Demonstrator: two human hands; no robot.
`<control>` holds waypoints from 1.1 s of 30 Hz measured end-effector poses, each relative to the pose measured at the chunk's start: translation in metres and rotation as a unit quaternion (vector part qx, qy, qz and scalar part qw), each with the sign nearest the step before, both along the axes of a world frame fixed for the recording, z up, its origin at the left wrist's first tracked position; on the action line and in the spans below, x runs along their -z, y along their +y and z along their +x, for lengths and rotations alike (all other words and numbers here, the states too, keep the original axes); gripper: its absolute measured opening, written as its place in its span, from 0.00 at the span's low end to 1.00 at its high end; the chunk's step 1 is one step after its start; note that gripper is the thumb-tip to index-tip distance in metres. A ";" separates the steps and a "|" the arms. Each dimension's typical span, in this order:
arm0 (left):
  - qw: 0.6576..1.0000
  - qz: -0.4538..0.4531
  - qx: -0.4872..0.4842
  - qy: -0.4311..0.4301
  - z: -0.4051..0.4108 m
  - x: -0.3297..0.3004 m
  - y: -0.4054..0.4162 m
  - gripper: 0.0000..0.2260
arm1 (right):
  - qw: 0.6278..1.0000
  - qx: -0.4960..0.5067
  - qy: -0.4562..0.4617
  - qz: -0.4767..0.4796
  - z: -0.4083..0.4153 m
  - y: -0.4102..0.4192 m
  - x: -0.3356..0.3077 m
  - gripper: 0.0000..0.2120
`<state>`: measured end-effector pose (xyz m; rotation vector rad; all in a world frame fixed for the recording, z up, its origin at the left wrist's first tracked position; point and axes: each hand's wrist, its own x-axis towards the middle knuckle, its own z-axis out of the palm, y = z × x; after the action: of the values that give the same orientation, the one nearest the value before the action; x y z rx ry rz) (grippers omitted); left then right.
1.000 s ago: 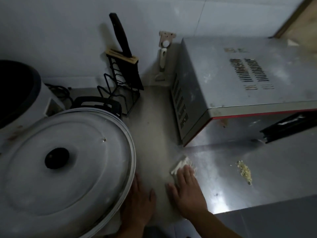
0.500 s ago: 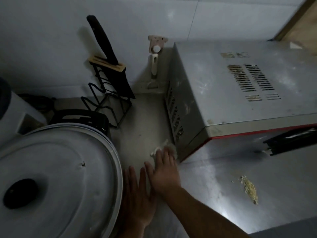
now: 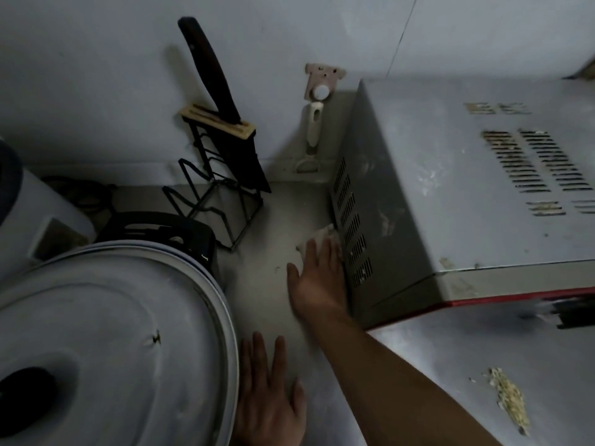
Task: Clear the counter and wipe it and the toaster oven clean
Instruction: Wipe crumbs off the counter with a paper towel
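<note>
My right hand lies flat with straight fingers on a small white cloth, pressing it onto the pale counter beside the vented left side of the grey toaster oven. Most of the cloth is hidden under the fingers. My left hand rests flat and open on the counter near the front, next to the rim of a large round metal lid. A patch of yellowish crumbs lies on the steel surface in front of the oven.
A black wire rack holding a dark-handled knife stands against the wall. A peeler hangs on a wall hook behind the oven. A black appliance and a white pot sit at the left.
My right hand has slid the cloth away from me, from the counter's front area into the gap along the oven's left side. My left hand has stayed flat near the front.
</note>
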<state>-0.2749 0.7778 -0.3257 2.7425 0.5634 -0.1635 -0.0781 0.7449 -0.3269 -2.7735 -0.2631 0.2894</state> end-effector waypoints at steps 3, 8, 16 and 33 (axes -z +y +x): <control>1.000 -0.006 0.003 0.005 0.000 0.004 0.002 0.29 | 1.000 -0.020 -0.013 -0.013 -0.041 -0.014 -0.004 0.34; 0.998 -0.030 -0.030 -0.038 0.002 -0.006 0.000 0.30 | 0.999 -0.034 -0.035 -0.024 -0.098 -0.032 0.004 0.30; 0.999 0.001 -0.033 -0.017 -0.004 0.004 0.000 0.30 | 0.996 -0.083 -0.010 -0.022 -0.046 0.005 -0.002 0.32; 0.999 -0.004 -0.030 -0.020 -0.001 0.003 0.000 0.32 | 0.981 -0.194 0.005 0.002 0.012 0.048 -0.001 0.31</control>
<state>-0.2757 0.7776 -0.3285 2.7115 0.6319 -0.0959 -0.0663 0.7932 -0.3262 -2.6973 -0.8045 0.3966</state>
